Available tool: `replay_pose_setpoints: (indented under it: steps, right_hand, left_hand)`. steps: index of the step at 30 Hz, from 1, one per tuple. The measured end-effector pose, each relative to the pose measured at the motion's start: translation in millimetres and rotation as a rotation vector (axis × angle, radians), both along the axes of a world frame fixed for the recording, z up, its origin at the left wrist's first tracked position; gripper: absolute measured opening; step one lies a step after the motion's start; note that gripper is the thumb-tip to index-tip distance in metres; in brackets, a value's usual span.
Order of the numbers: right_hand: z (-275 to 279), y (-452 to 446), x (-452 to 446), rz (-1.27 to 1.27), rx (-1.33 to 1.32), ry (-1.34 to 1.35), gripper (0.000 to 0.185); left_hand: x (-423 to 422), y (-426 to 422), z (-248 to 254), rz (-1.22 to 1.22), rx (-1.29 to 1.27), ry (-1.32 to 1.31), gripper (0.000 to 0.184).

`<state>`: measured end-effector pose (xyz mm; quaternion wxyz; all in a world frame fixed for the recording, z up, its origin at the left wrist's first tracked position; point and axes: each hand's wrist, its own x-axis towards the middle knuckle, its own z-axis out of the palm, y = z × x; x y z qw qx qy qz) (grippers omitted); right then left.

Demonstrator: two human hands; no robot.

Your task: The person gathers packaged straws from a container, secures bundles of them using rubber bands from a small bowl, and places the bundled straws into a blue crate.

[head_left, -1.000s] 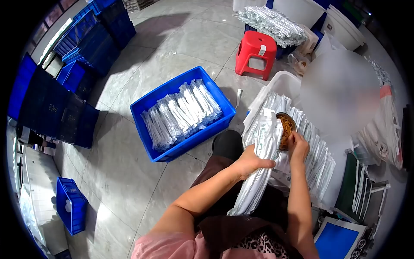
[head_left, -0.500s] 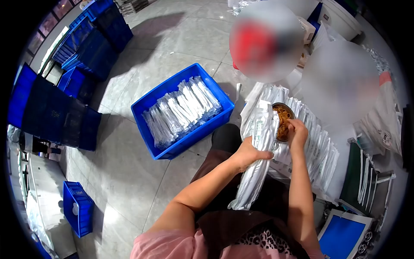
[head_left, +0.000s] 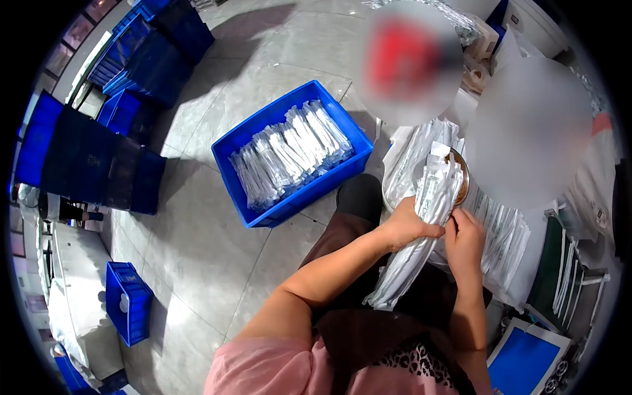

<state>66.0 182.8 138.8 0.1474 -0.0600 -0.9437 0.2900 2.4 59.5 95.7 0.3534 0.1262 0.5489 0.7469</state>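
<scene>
My left hand (head_left: 409,226) is wrapped round a bundle of long, slim packets in clear and white wrapping (head_left: 421,227), which slants up towards the right. Close against the bundle's right side is my right hand (head_left: 465,238), fingers pinched together; what they hold, if anything, is too small to make out. Partly hidden behind the bundle, a round metal bowl (head_left: 465,178) holds brown rubber-band-like loops. More wrapped packets (head_left: 503,230) lie in a pale tub beneath and to the right of my hands.
A blue crate (head_left: 268,217) filled with wrapped packets sits on the floor, left of my knee. Stacks of blue crates (head_left: 85,151) line the left side, with a small blue crate (head_left: 130,303) below. A blue panel in a pale frame (head_left: 526,361) is at lower right.
My right hand has moved from the bowl down to the bundle's edge. The bundle has shifted and now covers more of the bowl. The view has also shifted slightly.
</scene>
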Motion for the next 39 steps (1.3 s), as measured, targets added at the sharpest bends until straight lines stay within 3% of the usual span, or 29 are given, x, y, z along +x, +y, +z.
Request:
replay_pose_setpoints:
  steps: [3,6,7,8,10,13,17,23,25,28,30,31,32,34,39]
  right_hand:
    - [-7.8,-1.6,7.1,-0.115,0.14,0.133,0.004]
    - [-26.7,41.2,-9.7,-0.235,0.237,0.146,0.006]
    - [-44.0,68.9,-4.0,-0.283,0.255,0.146,0.006]
    - [-63.3,100.7,4.5,-0.395,0.192,0.133,0.005]
    - [-76.4,119.4,11.8,-0.515,0.133,0.144,0.003]
    - [-73.5,94.7,34.2,-0.491,-0.584,0.124,0.005]
    - [-37.6,75.7,31.1,-0.382,-0.777,0.075,0.01]
    - [3.4,51.9,27.8,-0.169,-0.972,0.077,0.01]
    - [3.1,54.1,21.8,-0.125,-1.152,0.083,0.01]
    - [-12.6,46.1,27.5,-0.158,-1.025,0.032,0.011]
    - [-20.2,34.7,30.7,-0.205,-0.704,-0.103,0.012]
    - [-19.4,26.5,32.9,-0.188,-0.542,-0.058,0.013]
    - [-18.3,20.3,34.0,-0.158,-0.478,-0.059,0.012]
    - [-16.0,12.9,33.2,-0.185,-0.198,-0.018,0.009]
    - [-20.7,12.0,30.1,-0.194,-0.015,-0.005,0.006]
  left_hand:
    - [2.7,-6.6,-1.4,-0.041,0.052,0.024,0.039]
    - [17.7,-7.9,0.5,-0.227,0.22,-0.255,0.041]
    - [24.7,-8.2,-4.7,-0.372,0.505,-0.3,0.044]
    - [33.8,-10.9,7.4,-0.425,0.59,-0.229,0.047]
    - [37.0,-15.7,28.4,-0.421,0.528,-0.095,0.048]
    - [20.0,-11.4,14.5,-0.323,0.316,-0.204,0.048]
    - [20.4,0.6,3.5,-0.168,0.063,-0.2,0.047]
    - [21.2,-0.4,2.6,-0.151,0.05,-0.185,0.053]
    - [21.0,-1.3,0.2,-0.132,0.088,-0.202,0.056]
    - [24.6,0.6,5.2,-0.101,0.148,-0.212,0.054]
    - [20.6,0.7,-8.2,-0.171,0.101,-0.133,0.066]
    - [21.3,0.7,-9.8,-0.167,0.149,-0.123,0.056]
    - [18.3,3.1,-18.2,-0.208,-0.042,-0.028,0.047]
    - [19.3,9.4,-16.1,-0.212,-0.16,0.037,0.039]
    - [20.9,17.5,-29.5,-0.17,-0.2,0.133,0.039]
